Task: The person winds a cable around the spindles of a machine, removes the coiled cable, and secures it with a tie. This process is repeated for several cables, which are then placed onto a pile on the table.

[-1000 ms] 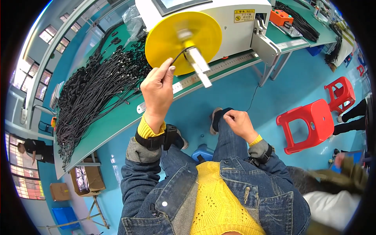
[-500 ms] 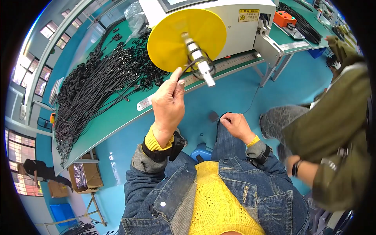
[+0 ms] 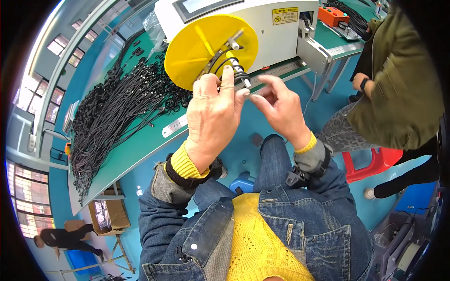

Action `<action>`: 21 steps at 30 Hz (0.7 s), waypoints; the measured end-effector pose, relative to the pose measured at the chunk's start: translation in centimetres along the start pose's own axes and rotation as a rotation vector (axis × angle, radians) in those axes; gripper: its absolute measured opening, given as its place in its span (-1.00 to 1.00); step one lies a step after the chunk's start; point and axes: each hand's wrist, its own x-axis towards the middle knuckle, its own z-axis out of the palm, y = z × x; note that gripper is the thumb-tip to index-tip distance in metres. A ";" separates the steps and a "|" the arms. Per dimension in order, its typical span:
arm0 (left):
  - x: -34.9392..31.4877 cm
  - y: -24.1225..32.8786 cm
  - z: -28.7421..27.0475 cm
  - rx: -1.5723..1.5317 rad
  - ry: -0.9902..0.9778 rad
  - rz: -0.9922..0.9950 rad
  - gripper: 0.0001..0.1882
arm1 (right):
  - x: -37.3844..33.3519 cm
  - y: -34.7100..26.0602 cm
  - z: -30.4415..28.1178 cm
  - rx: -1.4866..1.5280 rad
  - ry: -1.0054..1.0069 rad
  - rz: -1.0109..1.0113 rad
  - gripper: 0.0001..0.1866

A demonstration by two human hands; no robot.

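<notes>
A yellow disc (image 3: 187,54) on the front of a white machine (image 3: 276,42) carries a pronged metal winding spindle. Loops of black cable (image 3: 240,76) hang around the prongs. My left hand (image 3: 213,110) is at the near side of these loops, fingers curled and index finger against the cable; its palm side is hidden. Just right of the prong tips is my right hand (image 3: 285,111), thumb and forefinger apart and curved toward the coil, holding nothing that I can see.
Piled black cables (image 3: 117,117) cover the left of the green table (image 3: 136,161). A steel ruler (image 3: 176,126) lies along its front edge. An orange control box (image 3: 333,16) sits beyond the machine. At right stands a co-worker (image 3: 398,84) near a red stool (image 3: 372,164).
The spindle, blurred before, now shows sharply with more cable loops. My right hand has risen from my lap to the coil. My left hand has moved closer in. The co-worker has shifted.
</notes>
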 end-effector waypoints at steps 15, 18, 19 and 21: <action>-0.7 -2.1 1.0 -0.216 -0.161 -0.180 -0.48 | 4.9 3.0 0.9 0.302 -0.316 -0.050 -0.12; -0.2 -1.7 1.6 -0.258 -0.117 -0.172 -0.52 | 4.8 2.7 0.6 0.336 -0.331 -0.082 -0.05; 0.2 -1.3 1.7 -0.282 -0.097 -0.162 -0.54 | 4.7 2.5 0.4 0.403 -0.364 -0.083 -0.08; 0.6 -1.7 1.2 -0.206 -0.134 -0.067 -0.57 | 4.9 2.1 -0.4 0.507 -0.401 -0.078 -0.15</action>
